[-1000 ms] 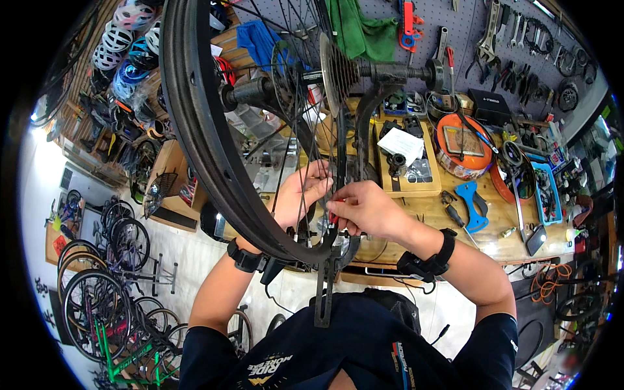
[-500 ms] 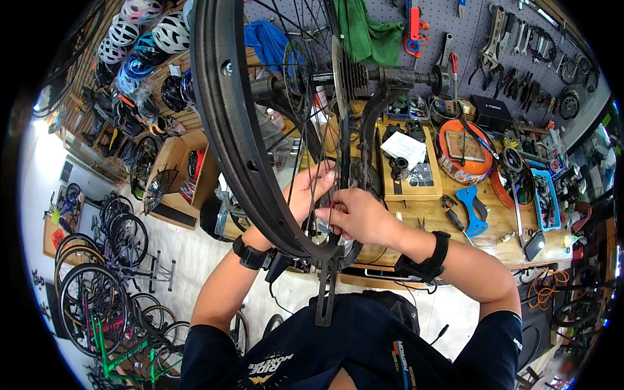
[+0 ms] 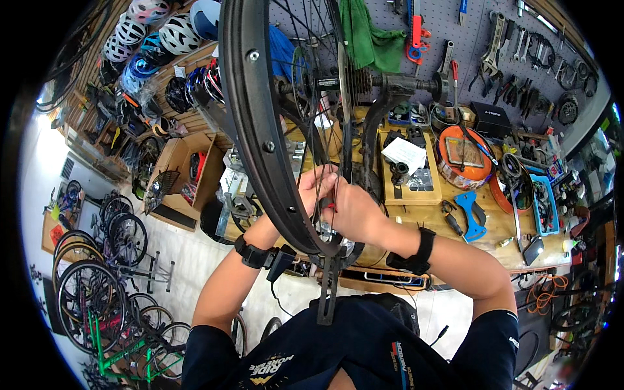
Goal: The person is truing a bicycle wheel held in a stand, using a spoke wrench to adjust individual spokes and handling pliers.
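A bicycle wheel without a tyre stands upright in a dark truing stand (image 3: 387,97), its black rim (image 3: 257,123) nearest me. My left hand (image 3: 313,190) reaches past the rim, fingers closed among the spokes; the rim and spokes partly cover it, and a spoke seems to be in its pinch. Right beside it, my right hand (image 3: 354,211) is closed, fingertips close to the left ones. A small red tool (image 3: 331,207), perhaps a spoke wrench, peeks out under the right fingers. The cassette (image 3: 359,81) sits at the hub above.
On the wooden bench to the right lie a yellow box (image 3: 416,196) with paper on it, an orange round tin (image 3: 463,153), a blue tool (image 3: 470,218) and a light blue basket (image 3: 546,203). Tools hang on the pegboard (image 3: 478,39). Bicycles (image 3: 104,296) stand at left.
My right hand has moved up against the left fingertips and its fingers have curled in. Holes in the rim sit at different places, and the view has shifted slightly.
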{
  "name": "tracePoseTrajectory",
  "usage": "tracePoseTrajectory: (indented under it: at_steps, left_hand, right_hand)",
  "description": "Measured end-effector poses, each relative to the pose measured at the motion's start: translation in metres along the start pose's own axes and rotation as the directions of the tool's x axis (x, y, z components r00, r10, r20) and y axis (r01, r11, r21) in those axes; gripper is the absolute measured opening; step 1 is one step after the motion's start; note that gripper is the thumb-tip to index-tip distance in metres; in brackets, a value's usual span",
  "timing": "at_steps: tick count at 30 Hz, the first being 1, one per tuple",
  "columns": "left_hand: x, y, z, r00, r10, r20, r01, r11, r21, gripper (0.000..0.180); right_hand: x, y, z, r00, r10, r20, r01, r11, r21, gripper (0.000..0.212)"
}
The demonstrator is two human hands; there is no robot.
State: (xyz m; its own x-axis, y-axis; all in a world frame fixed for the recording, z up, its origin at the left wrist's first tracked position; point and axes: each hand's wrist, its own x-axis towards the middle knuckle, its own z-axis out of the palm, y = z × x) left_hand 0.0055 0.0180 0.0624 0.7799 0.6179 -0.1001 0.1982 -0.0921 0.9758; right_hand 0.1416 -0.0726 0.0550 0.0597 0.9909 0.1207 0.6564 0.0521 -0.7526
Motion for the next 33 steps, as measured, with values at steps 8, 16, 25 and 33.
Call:
tracePoseTrajectory:
  at_steps: [8, 16, 25, 33]
  left_hand:
    - [-0.020, 0.023, -0.013, 0.995, 0.045, -0.088, -0.061, 0.979, -0.193, 0.064]
    - [-0.018, 0.053, 0.009, 0.971, -0.187, -0.147, 0.131, 0.936, -0.326, 0.054]
    - [-0.007, 0.039, 0.008, 0.994, -0.048, -0.101, 0.022, 0.970, -0.243, 0.041]
    - [-0.007, 0.041, 0.012, 0.992, -0.090, -0.087, 0.076, 0.985, -0.152, 0.043]
  right_hand:
    - [0.007, 0.009, -0.030, 0.767, -0.023, 0.642, -0.466, 0.668, 0.581, 0.020]
    - [0.005, 0.013, -0.024, 0.895, 0.013, 0.446, -0.182, 0.923, 0.338, 0.046]
    - [0.004, 0.026, -0.033, 0.797, -0.142, 0.587, -0.330, 0.712, 0.620, 0.027]
    - [-0.002, 0.021, -0.021, 0.920, 0.141, 0.365, -0.347, 0.727, 0.592, 0.013]
